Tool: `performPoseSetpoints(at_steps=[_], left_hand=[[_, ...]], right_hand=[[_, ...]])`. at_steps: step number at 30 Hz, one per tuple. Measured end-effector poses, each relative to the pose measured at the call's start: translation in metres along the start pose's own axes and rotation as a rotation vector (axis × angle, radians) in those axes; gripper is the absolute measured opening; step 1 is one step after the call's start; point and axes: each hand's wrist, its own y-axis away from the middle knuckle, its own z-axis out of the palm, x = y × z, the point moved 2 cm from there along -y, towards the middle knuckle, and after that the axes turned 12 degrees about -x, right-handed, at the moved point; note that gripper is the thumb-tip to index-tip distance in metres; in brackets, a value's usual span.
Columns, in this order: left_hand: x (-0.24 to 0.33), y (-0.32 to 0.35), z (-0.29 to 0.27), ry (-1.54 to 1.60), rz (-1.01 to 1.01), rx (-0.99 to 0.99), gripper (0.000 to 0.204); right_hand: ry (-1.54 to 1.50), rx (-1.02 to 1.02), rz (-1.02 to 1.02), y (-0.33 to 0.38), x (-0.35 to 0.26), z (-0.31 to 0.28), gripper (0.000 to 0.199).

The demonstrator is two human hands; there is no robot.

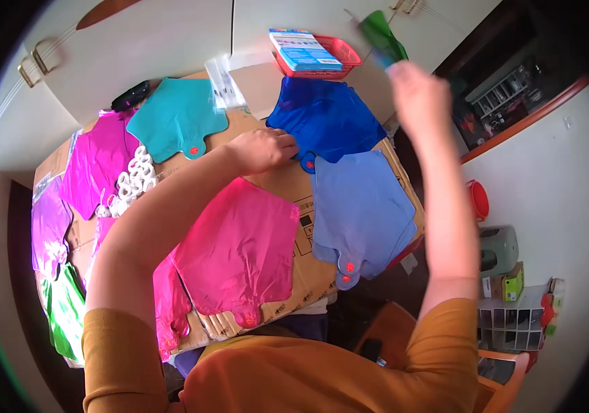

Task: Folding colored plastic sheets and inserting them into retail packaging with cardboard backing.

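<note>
Several flat, uninflated foil balloons lie spread over the cardboard. My left hand (263, 150) is closed at the lower left edge of the dark blue foil balloon (329, 117), its fingertips pinching there. Raised at the upper right, my right hand (419, 96) is smeared by motion and closed round a shiny green piece of foil (382, 38), whose exact kind I cannot make out. Below the dark blue one are light blue foil balloons (363, 203). Pink foil balloons (243, 248) lie near my body, and a teal foil balloon (177, 117) sits farther back.
Cardboard (287, 180) covers the work surface. A red plastic basket (349, 54) with blue-and-white packets (308, 51) stands at the back. White rings (136, 175), purple balloons (101, 162) and green foil (66, 303) lie left. Pale cabinet doors (163, 41) rise behind.
</note>
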Motion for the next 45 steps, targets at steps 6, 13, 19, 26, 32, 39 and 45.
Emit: performPoseSetpoints(at_steps=[6, 13, 19, 26, 32, 39, 45], left_hand=[[-0.012, -0.02, -0.003, 0.299, -0.126, 0.042, 0.018], [-0.041, -0.035, -0.026, 0.944, -0.562, -0.177, 0.021], [-0.023, -0.061, -0.039, 0.189, -0.203, 0.132, 0.015], [0.006, -0.038, 0.005, -0.075, -0.431, 0.209, 0.025], [-0.006, -0.023, 0.014, 0.172, -0.519, 0.138, 0.03], [0.097, -0.027, -0.04, 0.361, 0.016, 0.297, 0.03], [0.192, -0.026, -0.016, 0.33, 0.336, -0.01, 0.036]], right_hand=[[-0.324, -0.3, 0.054, 0.061, -0.008, 0.13, 0.02], [-0.379, -0.608, 0.233, 0.048, -0.01, 0.136, 0.029], [-0.505, -0.523, 0.045, 0.051, -0.013, 0.139, 0.035], [-0.913, -0.152, 0.646, 0.046, 0.058, 0.145, 0.028], [-1.047, 0.448, 0.679, 0.025, 0.187, -0.032, 0.028], [-0.024, 0.002, 0.088, 0.113, 0.032, -0.086, 0.023], [-0.313, -0.382, -0.17, 0.231, -0.003, 0.002, 0.018]])
